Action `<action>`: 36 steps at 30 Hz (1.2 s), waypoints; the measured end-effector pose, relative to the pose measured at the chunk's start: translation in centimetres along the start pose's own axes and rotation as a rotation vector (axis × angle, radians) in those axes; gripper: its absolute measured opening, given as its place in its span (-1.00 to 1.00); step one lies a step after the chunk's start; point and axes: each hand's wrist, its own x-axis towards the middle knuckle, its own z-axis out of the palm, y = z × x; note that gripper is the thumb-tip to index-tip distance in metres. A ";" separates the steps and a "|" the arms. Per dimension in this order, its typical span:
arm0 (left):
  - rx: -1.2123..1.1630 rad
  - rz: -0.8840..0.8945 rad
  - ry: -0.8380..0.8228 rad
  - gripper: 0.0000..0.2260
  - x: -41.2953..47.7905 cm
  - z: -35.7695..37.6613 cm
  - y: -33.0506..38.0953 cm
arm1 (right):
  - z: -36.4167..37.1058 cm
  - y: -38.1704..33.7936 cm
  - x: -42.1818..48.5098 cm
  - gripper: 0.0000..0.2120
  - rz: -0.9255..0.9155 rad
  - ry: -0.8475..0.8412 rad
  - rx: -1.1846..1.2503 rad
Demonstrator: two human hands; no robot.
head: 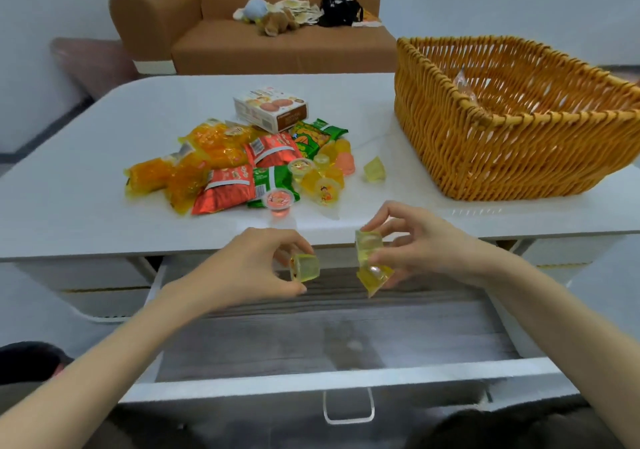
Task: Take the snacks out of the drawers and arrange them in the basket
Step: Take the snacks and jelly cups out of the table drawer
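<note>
Both forearms are reaching from the lower corners toward center; left hand (263, 265) is pinching a cup (306, 267), right hand (415, 240) is gripping two cups (370, 261).

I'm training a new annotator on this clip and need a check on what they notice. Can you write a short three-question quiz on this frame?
1. True or false: the left hand holds one jelly cup.
2. How many jelly cups does the right hand grip? A) none B) two C) four
3. Fill in: the snack pile lies on the ____, outside the basket.

Key: 1 true; 2 B; 3 table.
</note>
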 end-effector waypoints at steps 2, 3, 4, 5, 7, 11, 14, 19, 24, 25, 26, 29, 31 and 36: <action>-0.031 -0.035 0.089 -0.62 -0.6 -1.5 -0.8 | 0.2 -1.6 1.3 -0.74 -0.059 0.094 0.005; -0.051 -0.053 0.141 -0.61 -0.7 -2.1 -1.2 | 0.2 -2.1 2.1 -0.74 -0.076 0.139 -0.003; -0.055 -0.077 0.194 -0.59 -0.8 -2.7 -1.7 | 0.1 -2.3 3.1 -0.73 -0.085 0.182 -0.016; -0.045 -0.105 0.242 -0.56 -0.8 -3.2 -2.1 | 0.0 -2.5 4.0 -0.73 -0.090 0.223 -0.039; -0.026 -0.159 0.322 -0.50 -0.6 -3.9 -3.0 | 0.0 -2.3 5.7 -0.73 -0.094 0.306 -0.136; 0.026 -0.193 0.366 -0.51 0.2 -4.5 -4.7 | -0.1 -1.5 8.5 -0.75 -0.128 0.466 -0.556; 0.078 -0.169 0.344 -0.54 1.0 -4.6 -5.4 | -0.1 -1.1 10.1 -0.68 -0.164 0.506 -0.788; 0.085 -0.172 0.332 -0.56 2.5 -4.4 -6.0 | 0.2 -0.4 11.7 -0.59 -0.144 0.552 -0.913; 0.116 -0.164 0.390 -0.56 3.0 -3.6 -6.3 | -0.2 0.3 12.4 -0.64 -0.079 0.587 -0.887; 0.135 -0.159 0.403 -0.54 3.0 -3.5 -6.4 | -0.3 0.4 12.5 -0.67 -0.072 0.581 -0.874; 0.151 -0.156 0.410 -0.52 3.0 -3.4 -6.4 | -0.3 0.5 12.5 -0.69 -0.069 0.573 -0.861; 0.179 -0.155 0.419 -0.44 2.7 -3.4 -6.3 | -0.3 0.5 11.9 -0.73 -0.090 0.561 -0.829; 0.201 -0.159 0.429 -0.41 2.4 -3.5 -6.2 | 0.0 0.3 10.9 -0.73 -0.129 0.565 -0.839; 0.258 -0.147 0.477 -0.40 1.1 -3.6 -5.5 | 1.1 -0.2 7.8 -0.74 -0.233 0.562 -0.847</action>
